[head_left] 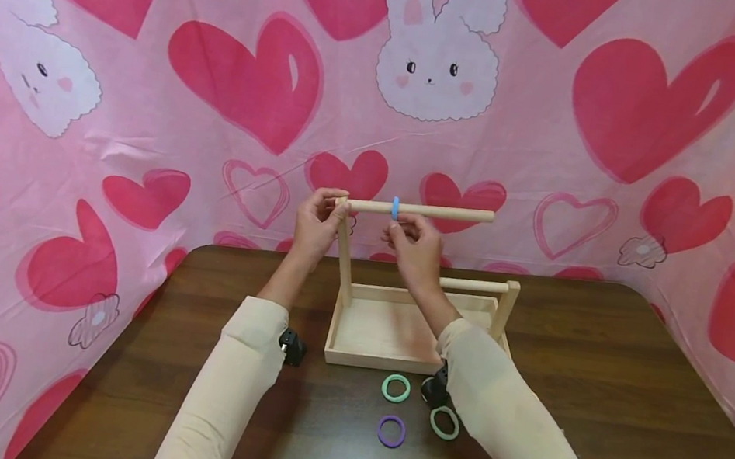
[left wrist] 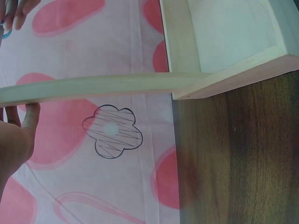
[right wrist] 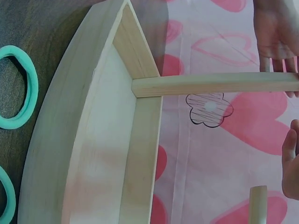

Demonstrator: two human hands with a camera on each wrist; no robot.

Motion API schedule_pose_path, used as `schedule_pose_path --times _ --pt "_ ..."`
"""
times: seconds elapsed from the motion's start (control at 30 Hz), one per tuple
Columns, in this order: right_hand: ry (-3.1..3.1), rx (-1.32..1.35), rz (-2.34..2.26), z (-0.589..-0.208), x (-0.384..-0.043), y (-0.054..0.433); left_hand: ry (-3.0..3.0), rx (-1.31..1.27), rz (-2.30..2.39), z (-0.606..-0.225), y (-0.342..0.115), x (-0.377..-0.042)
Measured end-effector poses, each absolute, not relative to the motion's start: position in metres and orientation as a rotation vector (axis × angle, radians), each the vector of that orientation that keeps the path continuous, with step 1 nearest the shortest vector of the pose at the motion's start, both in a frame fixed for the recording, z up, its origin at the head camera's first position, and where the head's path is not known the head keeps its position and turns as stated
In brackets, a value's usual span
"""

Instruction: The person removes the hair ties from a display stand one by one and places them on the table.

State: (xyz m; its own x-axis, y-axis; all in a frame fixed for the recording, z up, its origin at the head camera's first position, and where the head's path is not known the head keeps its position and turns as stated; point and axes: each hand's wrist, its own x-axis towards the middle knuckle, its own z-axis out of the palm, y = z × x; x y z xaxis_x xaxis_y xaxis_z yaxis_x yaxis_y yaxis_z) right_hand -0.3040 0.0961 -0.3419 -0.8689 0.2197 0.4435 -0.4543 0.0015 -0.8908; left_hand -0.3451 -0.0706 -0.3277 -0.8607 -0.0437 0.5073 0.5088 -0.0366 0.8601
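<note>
A wooden rack has a shallow tray (head_left: 363, 360), a tall post (head_left: 344, 258) at its left and a thin round dowel (head_left: 454, 213) running rightward from the post's top. My left hand (head_left: 317, 224) grips the post's top, where the dowel meets it. A blue ring (head_left: 395, 208) encircles the dowel left of its middle. With thumb and fingertips, my right hand (head_left: 416, 254) pinches the ring's lower edge. In the left wrist view, the left hand's fingers (left wrist: 32, 116) lie against the post. In the right wrist view, the right hand (right wrist: 290, 168) shows only partly at the edge.
On the table (head_left: 567, 414) before the tray lie a mint green ring (head_left: 385, 387), a purple ring (head_left: 381, 430) and a pale green ring (head_left: 435, 430). A shorter post (head_left: 504, 311) at the tray's right carries a lower dowel (head_left: 472, 285). A pink patterned cloth (head_left: 520, 149) hangs behind.
</note>
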Motion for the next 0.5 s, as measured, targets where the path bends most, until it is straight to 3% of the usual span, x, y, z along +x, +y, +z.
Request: schedule_pose_path --times 0.5 --pt "-1.765 0.219 1.941 -0.342 -0.302 0.113 -1.862 -0.484 -1.96 -0.328 -0.071 -0.345"
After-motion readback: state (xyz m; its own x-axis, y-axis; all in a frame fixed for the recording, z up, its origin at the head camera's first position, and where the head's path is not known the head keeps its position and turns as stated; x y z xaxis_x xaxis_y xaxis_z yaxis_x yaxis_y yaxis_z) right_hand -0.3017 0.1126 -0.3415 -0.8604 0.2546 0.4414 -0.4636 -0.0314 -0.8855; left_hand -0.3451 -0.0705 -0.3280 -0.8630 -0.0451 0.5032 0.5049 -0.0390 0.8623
